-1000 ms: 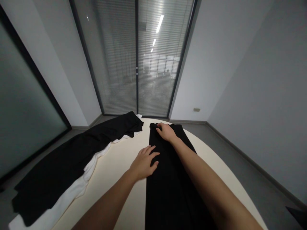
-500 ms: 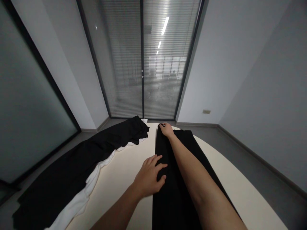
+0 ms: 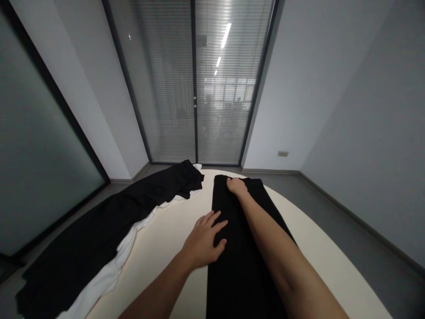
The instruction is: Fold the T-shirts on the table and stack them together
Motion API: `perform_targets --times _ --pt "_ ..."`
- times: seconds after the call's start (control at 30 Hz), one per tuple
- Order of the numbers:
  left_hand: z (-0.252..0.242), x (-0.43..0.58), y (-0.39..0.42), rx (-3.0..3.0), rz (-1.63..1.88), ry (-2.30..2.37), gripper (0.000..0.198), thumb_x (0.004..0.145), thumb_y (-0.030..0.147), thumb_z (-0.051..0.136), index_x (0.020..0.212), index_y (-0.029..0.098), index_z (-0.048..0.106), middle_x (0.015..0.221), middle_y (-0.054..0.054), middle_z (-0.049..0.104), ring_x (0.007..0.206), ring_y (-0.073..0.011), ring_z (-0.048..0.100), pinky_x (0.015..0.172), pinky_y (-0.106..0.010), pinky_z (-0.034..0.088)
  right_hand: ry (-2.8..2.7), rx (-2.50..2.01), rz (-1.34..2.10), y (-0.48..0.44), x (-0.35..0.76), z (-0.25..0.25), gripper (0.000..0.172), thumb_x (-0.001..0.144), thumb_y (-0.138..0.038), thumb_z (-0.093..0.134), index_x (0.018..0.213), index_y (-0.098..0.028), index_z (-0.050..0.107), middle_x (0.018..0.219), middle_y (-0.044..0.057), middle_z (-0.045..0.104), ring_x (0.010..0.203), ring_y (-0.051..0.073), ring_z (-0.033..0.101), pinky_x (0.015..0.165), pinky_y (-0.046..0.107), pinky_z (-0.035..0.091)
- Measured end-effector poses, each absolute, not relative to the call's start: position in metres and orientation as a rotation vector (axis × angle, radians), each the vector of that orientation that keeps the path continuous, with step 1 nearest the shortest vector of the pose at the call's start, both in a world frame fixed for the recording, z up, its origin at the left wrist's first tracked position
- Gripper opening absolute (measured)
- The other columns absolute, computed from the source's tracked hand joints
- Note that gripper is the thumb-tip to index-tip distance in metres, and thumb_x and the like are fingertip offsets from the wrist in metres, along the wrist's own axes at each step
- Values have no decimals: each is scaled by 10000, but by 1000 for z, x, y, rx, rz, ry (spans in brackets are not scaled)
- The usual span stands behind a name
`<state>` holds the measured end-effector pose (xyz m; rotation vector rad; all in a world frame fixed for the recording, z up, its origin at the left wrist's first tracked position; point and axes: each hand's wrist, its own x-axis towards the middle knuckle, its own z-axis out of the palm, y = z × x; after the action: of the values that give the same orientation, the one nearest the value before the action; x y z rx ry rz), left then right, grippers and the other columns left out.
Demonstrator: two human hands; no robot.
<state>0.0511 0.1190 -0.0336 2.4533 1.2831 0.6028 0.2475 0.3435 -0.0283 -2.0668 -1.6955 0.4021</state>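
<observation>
A long black garment point(image 3: 239, 266) lies stretched lengthwise down the middle of the cream round table point(image 3: 166, 235). My left hand point(image 3: 204, 239) lies flat and open on the garment's left edge, fingers spread and pointing right. My right hand point(image 3: 236, 186) reaches to the garment's far end and rests on the cloth there, with the fingers curled; whether they pinch the fabric is hard to see. My right forearm lies along the garment.
A second black garment point(image 3: 109, 226) lies in a heap along the table's left side, on top of a white cloth point(image 3: 109, 270). Beyond the table stand glass doors with blinds point(image 3: 195, 88), grey walls and a dark floor point(image 3: 332, 208).
My right hand has slid slightly back and to the right along the garment's far end. My left hand has stayed on the left edge. The view has shifted a little.
</observation>
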Motion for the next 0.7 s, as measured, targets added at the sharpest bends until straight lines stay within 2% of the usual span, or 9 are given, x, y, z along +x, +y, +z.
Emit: perform_targets --times 0.2,0.27,0.37,0.43,0.53,0.7 --pt "-33 51 116 2460 593 1291 571 895 333 617 1456 305 514 1616 -62 357 1494 -307 302 1210 -539 277 -1793 -1960 539 331 259 -26 229 888 -323 598 861 -167 763 877 106 759 912 243 722 820 297 522" --pt "-33 51 116 2461 588 1300 566 897 331 613 1454 299 518 1614 -65 361 1496 -304 299 1212 -535 276 -1790 -1929 542 325 257 -28 195 872 -304 635 937 -165 754 902 88 760 882 216 720 802 278 521" --pt "-32 52 115 2461 601 1298 555 898 331 611 1446 299 527 1616 -61 358 1498 -301 296 1211 -535 280 -1762 -1884 522 318 252 -32 300 839 -261 689 1123 -167 712 999 78 756 915 187 713 837 265 516" --pt "-31 52 114 2458 604 1294 549 899 333 610 1441 296 532 1615 -62 359 1496 -303 299 1206 -541 287 -1742 -1857 517 316 249 -32 321 837 -228 686 1151 -169 708 1011 75 753 931 179 712 868 260 511" --pt "-29 52 114 2453 591 1297 552 897 329 610 1442 282 535 1612 -73 364 1493 -307 304 1205 -540 290 -1676 -1828 477 317 250 -30 323 872 -205 615 1179 -178 710 1066 87 743 1001 188 700 936 279 498" --pt "-31 51 115 2455 619 1285 550 899 329 609 1442 298 530 1613 -59 362 1494 -309 300 1205 -547 288 -1517 -1839 412 324 256 -30 454 902 -197 508 1342 -186 618 1211 127 693 1128 229 656 1009 346 480"
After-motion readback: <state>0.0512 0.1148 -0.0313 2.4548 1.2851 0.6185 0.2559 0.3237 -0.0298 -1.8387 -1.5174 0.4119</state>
